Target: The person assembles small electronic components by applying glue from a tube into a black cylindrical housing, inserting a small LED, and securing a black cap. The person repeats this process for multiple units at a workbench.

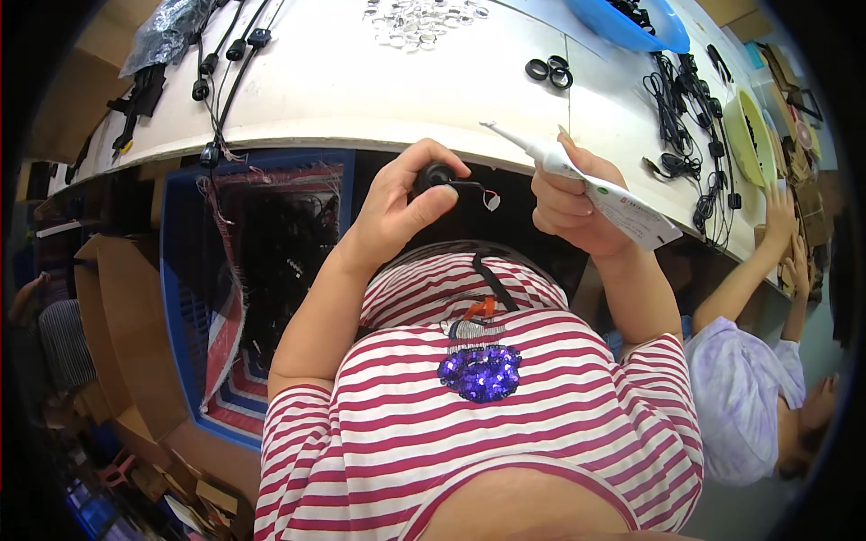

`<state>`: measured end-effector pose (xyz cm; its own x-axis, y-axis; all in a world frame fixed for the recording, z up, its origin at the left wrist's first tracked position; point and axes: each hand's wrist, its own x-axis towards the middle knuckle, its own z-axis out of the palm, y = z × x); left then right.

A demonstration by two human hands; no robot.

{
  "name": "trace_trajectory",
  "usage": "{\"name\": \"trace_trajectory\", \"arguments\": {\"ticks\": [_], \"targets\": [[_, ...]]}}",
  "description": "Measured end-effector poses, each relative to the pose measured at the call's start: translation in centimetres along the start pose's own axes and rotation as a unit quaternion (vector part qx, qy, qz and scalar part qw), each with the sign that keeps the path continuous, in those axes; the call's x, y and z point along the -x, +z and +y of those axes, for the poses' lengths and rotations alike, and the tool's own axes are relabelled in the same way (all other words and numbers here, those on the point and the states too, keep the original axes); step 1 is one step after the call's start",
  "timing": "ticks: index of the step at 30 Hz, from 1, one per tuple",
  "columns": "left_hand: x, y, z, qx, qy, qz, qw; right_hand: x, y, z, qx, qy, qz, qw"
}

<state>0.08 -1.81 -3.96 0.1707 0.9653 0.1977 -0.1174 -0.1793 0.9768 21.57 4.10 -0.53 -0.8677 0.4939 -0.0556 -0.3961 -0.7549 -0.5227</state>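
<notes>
My left hand (397,212) holds a small round black part (437,175) between thumb and fingers, just below the edge of the white worktable (361,90). A short wire (476,192) with a small white end hangs from the part to the right. My right hand (573,203) grips a white glue tube (595,185) with a long thin nozzle pointing up and left, its tip a little above and to the right of the black part.
On the table lie black cables (225,54), black rubber rings (548,70), a pile of small clear parts (419,20), a blue basin (631,22), more black cables (690,117) and a yellow-green bowl (756,135). A blue crate (180,298) of black parts stands at my left. Another person's arm (753,261) reaches onto the table at the right.
</notes>
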Motion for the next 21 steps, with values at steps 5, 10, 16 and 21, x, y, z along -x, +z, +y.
{"name": "trace_trajectory", "arguments": {"ticks": [5,10,16,21], "targets": [[0.0,0.7,1.2,-0.043,-0.051,0.034,0.997,0.2,1.7,0.9,-0.018,0.082,0.026,0.996],[0.6,0.1,0.6,-0.072,-0.046,0.024,0.996,0.0,2.4,1.7,0.014,0.119,0.048,0.992],[0.6,0.2,-1.0,-0.129,0.048,0.045,0.989,-0.7,2.5,2.1,0.018,0.16,0.065,0.985],[0.8,-0.1,-0.6,-0.13,-0.009,0.024,0.991,-0.8,2.9,2.4,0.033,0.163,0.101,0.981]]}}
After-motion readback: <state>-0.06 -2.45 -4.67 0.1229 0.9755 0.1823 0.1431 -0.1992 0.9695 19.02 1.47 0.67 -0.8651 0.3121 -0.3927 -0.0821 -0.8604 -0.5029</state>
